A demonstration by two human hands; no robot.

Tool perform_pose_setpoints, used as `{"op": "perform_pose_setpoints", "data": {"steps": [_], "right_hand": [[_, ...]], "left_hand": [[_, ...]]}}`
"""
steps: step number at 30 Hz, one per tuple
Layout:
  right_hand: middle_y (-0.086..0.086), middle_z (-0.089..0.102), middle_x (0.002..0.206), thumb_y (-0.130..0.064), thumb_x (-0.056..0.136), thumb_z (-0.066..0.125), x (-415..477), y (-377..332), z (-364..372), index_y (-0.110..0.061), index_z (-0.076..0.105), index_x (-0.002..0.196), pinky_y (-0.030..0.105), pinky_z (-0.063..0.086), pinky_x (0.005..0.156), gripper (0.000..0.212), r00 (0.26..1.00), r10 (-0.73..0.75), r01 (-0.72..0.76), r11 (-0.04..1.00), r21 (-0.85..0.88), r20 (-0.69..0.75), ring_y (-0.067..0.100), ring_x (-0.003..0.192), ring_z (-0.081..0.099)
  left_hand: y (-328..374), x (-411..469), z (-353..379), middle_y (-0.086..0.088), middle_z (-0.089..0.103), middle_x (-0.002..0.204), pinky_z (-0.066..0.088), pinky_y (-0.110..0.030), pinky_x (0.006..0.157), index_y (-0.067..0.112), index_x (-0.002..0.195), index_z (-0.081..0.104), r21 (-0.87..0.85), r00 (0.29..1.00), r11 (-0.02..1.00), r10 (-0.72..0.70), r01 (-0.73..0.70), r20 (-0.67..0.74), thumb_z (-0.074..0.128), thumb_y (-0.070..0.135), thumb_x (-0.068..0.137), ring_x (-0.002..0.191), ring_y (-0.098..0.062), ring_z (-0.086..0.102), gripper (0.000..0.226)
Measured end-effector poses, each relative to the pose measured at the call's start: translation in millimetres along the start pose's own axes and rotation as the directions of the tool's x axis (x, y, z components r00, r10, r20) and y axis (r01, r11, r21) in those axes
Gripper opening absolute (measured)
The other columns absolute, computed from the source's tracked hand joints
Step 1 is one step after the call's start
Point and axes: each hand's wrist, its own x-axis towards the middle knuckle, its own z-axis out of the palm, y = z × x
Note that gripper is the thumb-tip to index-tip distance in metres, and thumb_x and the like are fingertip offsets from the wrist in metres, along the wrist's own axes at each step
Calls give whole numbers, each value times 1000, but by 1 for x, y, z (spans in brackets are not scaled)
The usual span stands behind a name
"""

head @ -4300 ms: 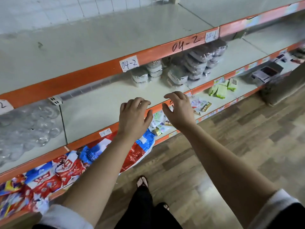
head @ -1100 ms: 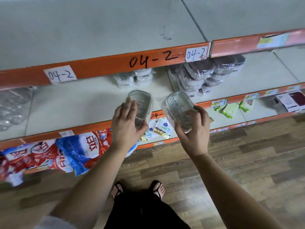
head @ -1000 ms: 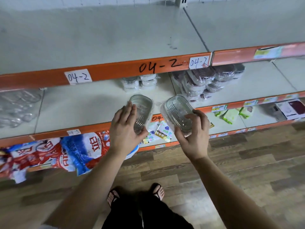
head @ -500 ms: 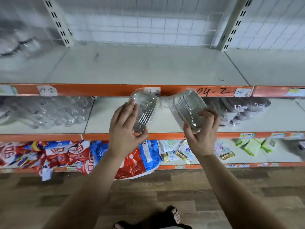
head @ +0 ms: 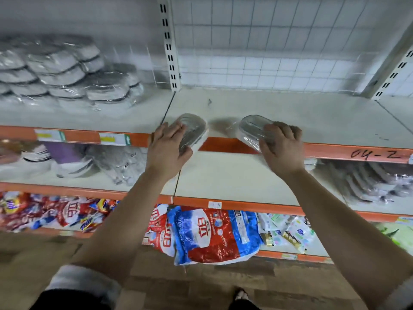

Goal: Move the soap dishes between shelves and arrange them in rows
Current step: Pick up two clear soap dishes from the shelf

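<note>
My left hand point(head: 166, 148) grips a clear wrapped soap dish point(head: 194, 128) at the front edge of the upper shelf point(head: 290, 115). My right hand point(head: 282, 147) grips a second clear soap dish point(head: 251, 127) a little to the right, also over the orange front lip. Both dishes are tilted, their far ends over the shelf board. More wrapped soap dishes point(head: 67, 72) are stacked at the left of the same shelf. Another stack of soap dishes point(head: 368, 182) lies on the middle shelf at the right.
A white slotted upright point(head: 168, 43) and wire grid back the upper shelf. The middle shelf point(head: 223, 173) holds pale packed goods at the left. Red and blue detergent bags point(head: 201, 233) fill the bottom shelf. Wooden floor lies below.
Both hands rose from in front of the middle shelf to the upper shelf's front edge, carrying the two dishes. The view swung up and left, showing the stack on the upper shelf.
</note>
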Motion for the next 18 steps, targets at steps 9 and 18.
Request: {"op": "perform_pose_setpoints", "data": {"steps": [9,18], "right_hand": [[9,62,127,-39,85,47,60,-40,49,-10,60,119,39,36,101,47,975,31,-47,996,71,218,37,120,50],[6,51,114,-45,79,72,116,-66,100,-9,52,109,42,43,88,50,969,55,-73,995,64,243,34,113,46]], "left_hand": [[-60,58,1,-9,48,143,32,-43,106,12,135,49,11,988,990,-144,144,62,52,42,96,136,-30,36,49],[-114,111,14,-9,60,112,36,-42,98,16,112,54,-79,991,988,-132,132,17,48,79,68,109,-34,52,77]]}}
